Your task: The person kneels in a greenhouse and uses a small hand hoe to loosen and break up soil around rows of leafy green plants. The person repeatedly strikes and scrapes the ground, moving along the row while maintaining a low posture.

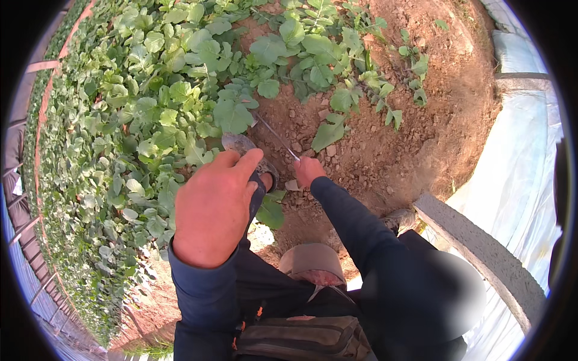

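Note:
My right hand (309, 170) is closed around the near end of a thin metal-shafted hand tool (276, 135). Its shaft slants forward and left over crumbly brown soil (307, 117); leaves hide the far end. My left hand (214, 207) hovers in front of my leg, back upward, close to a dirty shoe (239, 143). Its fingertips point down and are partly out of sight, so whether it holds anything does not show. Lobed green leafy plants (232, 115) stand just beyond the shoe. One broad leaf (329, 133) droops onto the soil ahead of my right hand.
Dense leafy crop (135, 113) fills the left side. Sparse plants (417, 67) grow on the soil at far right. A rough concrete beam (478, 257) runs beside pale plastic sheeting (519, 149). Between my legs sits a rounded beige object (312, 261); a brown bag (298, 338) lies against my body.

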The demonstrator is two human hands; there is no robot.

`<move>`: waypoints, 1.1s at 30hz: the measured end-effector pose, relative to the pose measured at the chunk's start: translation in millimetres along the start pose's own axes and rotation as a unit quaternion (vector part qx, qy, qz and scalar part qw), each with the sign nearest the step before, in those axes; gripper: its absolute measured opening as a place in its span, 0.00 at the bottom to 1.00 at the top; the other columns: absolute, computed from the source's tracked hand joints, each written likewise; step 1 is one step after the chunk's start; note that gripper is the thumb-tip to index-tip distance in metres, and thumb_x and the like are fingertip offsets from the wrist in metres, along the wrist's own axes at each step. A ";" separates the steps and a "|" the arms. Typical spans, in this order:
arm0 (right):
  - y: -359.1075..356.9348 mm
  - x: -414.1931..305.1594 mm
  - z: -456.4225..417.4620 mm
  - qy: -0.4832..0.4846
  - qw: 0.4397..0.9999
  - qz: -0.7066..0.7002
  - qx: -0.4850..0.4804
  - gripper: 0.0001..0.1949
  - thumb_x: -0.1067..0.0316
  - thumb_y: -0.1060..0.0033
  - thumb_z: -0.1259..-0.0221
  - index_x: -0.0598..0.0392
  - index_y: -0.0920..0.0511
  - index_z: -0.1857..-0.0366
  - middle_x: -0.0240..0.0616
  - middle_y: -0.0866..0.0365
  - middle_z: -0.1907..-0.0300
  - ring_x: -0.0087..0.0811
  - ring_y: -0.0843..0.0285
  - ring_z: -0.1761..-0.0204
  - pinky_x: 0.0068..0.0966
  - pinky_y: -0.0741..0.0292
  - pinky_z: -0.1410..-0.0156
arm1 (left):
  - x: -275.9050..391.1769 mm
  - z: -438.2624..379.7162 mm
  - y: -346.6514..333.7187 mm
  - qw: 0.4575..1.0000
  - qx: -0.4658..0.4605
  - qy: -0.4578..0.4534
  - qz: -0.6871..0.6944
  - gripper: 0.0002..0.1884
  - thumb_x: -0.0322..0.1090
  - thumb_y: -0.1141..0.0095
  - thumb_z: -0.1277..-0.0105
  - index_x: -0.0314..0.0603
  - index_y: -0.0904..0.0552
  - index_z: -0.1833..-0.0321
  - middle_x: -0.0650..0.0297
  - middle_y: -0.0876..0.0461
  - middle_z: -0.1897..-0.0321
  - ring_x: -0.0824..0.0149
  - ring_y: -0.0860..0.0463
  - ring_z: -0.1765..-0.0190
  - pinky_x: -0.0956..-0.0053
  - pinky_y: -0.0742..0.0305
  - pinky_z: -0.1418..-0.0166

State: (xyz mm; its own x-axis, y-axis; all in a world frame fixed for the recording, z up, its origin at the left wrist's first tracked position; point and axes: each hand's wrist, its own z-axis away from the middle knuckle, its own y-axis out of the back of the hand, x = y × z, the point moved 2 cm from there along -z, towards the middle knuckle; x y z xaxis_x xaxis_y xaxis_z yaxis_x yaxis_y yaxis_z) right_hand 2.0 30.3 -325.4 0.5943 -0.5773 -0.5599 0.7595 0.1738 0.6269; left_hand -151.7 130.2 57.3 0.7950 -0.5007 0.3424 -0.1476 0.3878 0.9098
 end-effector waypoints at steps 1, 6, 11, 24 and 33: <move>6.2 -10.9 -15.0 0.026 1.000 0.007 -0.002 0.21 0.53 0.50 0.26 0.65 0.17 0.64 0.63 0.15 0.64 0.65 0.17 0.57 0.55 0.21 0.48 | -0.2 -1.2 -0.5 1.000 -0.001 0.003 -0.002 0.18 0.34 0.36 0.34 0.51 0.17 0.41 0.60 0.17 0.57 0.50 0.16 0.55 0.56 0.19 0.55; 38.1 -33.6 -88.6 0.046 0.989 0.128 -0.060 0.19 0.52 0.50 0.24 0.60 0.17 0.56 0.58 0.13 0.57 0.58 0.14 0.53 0.51 0.18 0.46 | 3.6 -7.7 -5.4 1.000 -0.012 0.004 0.001 0.21 0.30 0.35 0.37 0.50 0.17 0.40 0.58 0.17 0.54 0.49 0.16 0.54 0.56 0.19 0.54; 37.5 7.3 -110.0 0.089 0.974 0.207 -0.026 0.16 0.58 0.53 0.22 0.59 0.18 0.58 0.50 0.16 0.67 0.52 0.14 0.60 0.48 0.18 0.60 | 9.9 -14.5 -0.1 0.999 -0.041 0.013 0.012 0.25 0.25 0.33 0.41 0.45 0.18 0.39 0.53 0.16 0.47 0.44 0.16 0.50 0.56 0.20 0.49; 0.8 153.5 138.5 -0.165 0.984 0.064 -0.023 0.23 0.48 0.48 0.29 0.61 0.14 0.60 0.63 0.14 0.60 0.64 0.15 0.54 0.55 0.20 0.44 | 20.3 -9.6 -5.0 0.999 -0.020 -0.040 0.018 0.24 0.25 0.34 0.40 0.46 0.19 0.39 0.54 0.17 0.50 0.44 0.16 0.52 0.54 0.21 0.52; 10.9 98.9 139.7 -0.101 0.995 0.004 0.004 0.20 0.51 0.49 0.29 0.60 0.18 0.60 0.65 0.16 0.62 0.68 0.18 0.54 0.58 0.22 0.46 | 25.9 -8.7 -10.7 0.998 -0.023 -0.059 0.023 0.23 0.25 0.37 0.39 0.46 0.18 0.39 0.54 0.16 0.51 0.44 0.16 0.53 0.54 0.21 0.52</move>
State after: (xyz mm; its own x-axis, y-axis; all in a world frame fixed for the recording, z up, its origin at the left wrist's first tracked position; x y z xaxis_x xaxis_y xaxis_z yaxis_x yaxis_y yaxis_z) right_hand 32.1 -136.4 -298.2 0.5337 -0.7249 -0.4356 0.7527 0.1722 0.6355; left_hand -124.3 119.8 54.4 0.7125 -0.5683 0.4114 -0.1526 0.4469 0.8815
